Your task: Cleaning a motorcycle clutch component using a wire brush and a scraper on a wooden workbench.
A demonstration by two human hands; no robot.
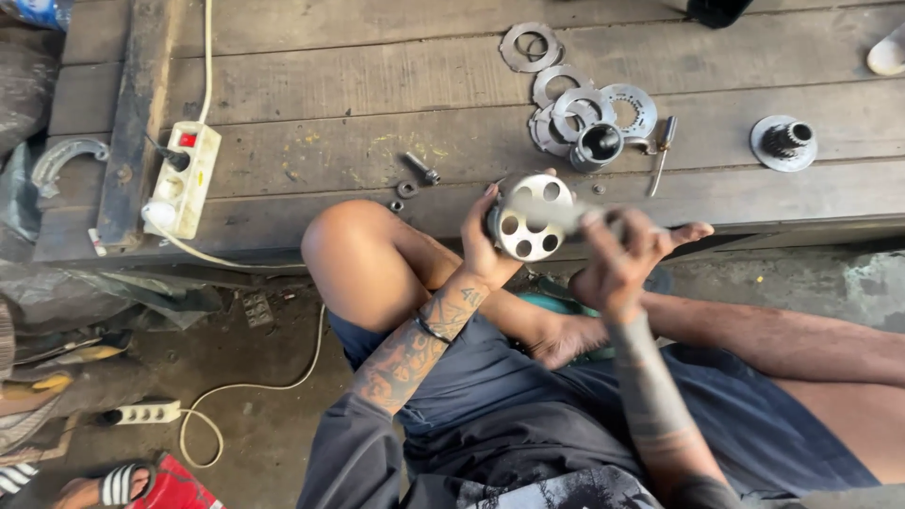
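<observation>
Over the lap: round metal cylinder block [530, 219], six bores showing in its pale face.
Left hand [485, 247]: grasping the block.
Right hand [622, 259]: clenched on a blurred, perhaps metal, tool [566, 215].
Surface [330, 104]: about six flat rings [577, 108], one power strip [184, 179].

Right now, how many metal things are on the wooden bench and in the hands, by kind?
Round part with holes, in the left hand: 1
Blurred tool, in the right hand: 1
Flat rings: about 6, overlapping
Dark cup: 1
Toothed hub: 1
Bolt: 1
Screwdriver: 1
Total: about 12
</observation>
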